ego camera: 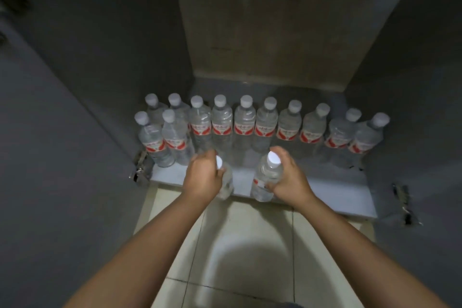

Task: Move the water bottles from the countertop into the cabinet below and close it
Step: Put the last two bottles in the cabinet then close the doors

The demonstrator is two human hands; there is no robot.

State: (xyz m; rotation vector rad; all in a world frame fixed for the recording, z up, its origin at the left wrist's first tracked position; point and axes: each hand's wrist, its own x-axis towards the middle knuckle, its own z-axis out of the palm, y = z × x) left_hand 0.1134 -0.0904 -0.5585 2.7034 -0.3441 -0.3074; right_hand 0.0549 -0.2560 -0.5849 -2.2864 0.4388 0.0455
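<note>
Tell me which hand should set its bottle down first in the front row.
Left, probably. The left hand holds its bottle right beside the two front-row bottles, next to the open slot. The right hand holds its bottle farther right, one slot on.

The clear, thin plastic water bottles (245, 125) standing in the cabinet have ribbed, faintly glossy walls, smooth matt white plastic screw caps (246, 101) and slick red-and-white printed wrap labels (244, 130). The two bottles gripped by the left hand (203, 176) and the right hand (290, 177) are of the same transparent plastic, with a glossy white cap (273, 159) catching the light. The grey cabinet floor panel (332, 190) looks like smooth matt laminate, while the brownish back panel (275, 20) looks rough, stained and dull. The small metal hinges (140, 166) shine. The pale floor tiles (225, 245) are smooth and semi-glossy.
</note>
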